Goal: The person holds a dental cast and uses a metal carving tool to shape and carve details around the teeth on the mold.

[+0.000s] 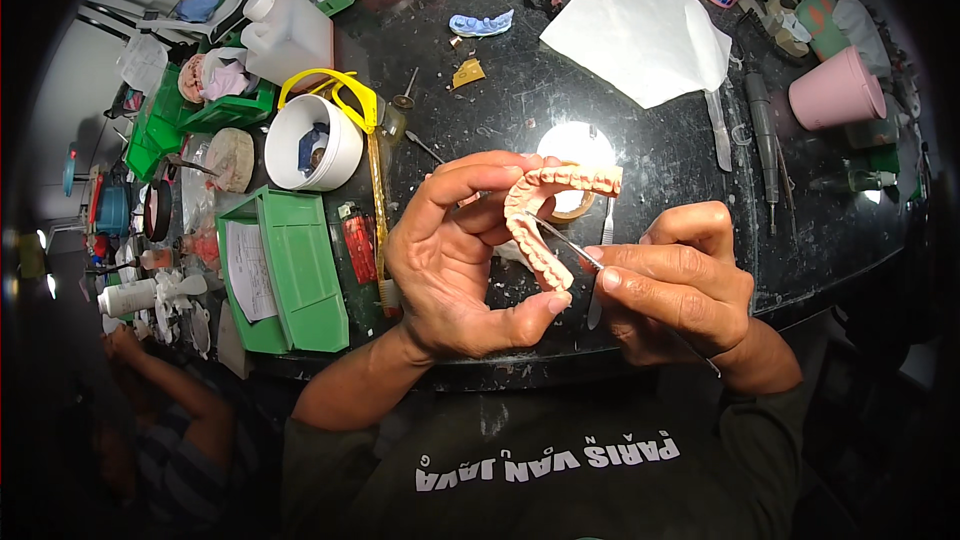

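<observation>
In the middle of the view, my left hand [445, 260] grips a pinkish U-shaped dental model [533, 240] with a row of teeth along its arch. My thumb presses its near end and my fingertips hold the far curve. Between the thumb and fingers of my right hand [685, 290] is a thin metal dental probe [565, 244]. Its tip meets the inner side of the arch, and its other end sticks out below my hand. Behind the model, a round tan ring-shaped thing [572, 205] is partly hidden.
At left stand a green bin [300, 270] with a paper, a white tub [338, 145] and yellow glasses [350, 90]. White sheets [640, 35], a knife [718, 130], a handpiece [762, 130] and a pink cup [838, 100] lie at right. Another person's arm [165, 380] shows at lower left.
</observation>
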Demonstrator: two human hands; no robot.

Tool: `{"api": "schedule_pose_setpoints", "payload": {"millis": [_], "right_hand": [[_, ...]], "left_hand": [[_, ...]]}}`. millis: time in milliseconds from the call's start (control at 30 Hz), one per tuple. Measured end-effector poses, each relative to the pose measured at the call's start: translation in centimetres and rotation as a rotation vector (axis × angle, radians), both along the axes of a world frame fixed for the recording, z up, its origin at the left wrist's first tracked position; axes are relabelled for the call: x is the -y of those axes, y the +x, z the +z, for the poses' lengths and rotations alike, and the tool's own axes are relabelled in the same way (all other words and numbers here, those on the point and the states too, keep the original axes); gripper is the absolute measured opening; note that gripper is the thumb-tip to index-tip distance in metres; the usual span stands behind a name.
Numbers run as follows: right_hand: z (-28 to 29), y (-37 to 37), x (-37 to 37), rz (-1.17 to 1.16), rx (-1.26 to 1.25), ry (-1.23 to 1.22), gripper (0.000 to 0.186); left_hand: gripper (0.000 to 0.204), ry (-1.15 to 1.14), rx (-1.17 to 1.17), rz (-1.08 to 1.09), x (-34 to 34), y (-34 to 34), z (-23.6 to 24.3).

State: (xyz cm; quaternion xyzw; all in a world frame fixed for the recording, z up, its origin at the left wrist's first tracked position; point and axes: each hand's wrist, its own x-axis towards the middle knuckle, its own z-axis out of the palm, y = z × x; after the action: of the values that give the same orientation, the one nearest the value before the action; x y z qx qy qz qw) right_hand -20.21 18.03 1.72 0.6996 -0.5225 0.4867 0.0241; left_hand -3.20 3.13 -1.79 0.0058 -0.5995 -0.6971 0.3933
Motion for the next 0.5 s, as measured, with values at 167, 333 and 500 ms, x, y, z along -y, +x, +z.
{"api": "schedule_pose_setpoints", "payload": {"millis": [167,333,500], "right_hand": [[-0.34,0.16,0.02,-0.007,0.004,0.004,0.042],[-0.26,0.29,0.04,0.011,0.001,0.018,0.04],[-0.14,0.23,0.09,0.004,-0.019,0.005,0.039]], "left_hand": [[0.082,0.016,-0.017,0.002,0.06,-0.09,-0.06],[0.085,-0.02,-0.02,-0.041,0.28,0.01,-0.13],[0.084,0.023,-0.028,-0.025,0.05,-0.03,0.02]]}}
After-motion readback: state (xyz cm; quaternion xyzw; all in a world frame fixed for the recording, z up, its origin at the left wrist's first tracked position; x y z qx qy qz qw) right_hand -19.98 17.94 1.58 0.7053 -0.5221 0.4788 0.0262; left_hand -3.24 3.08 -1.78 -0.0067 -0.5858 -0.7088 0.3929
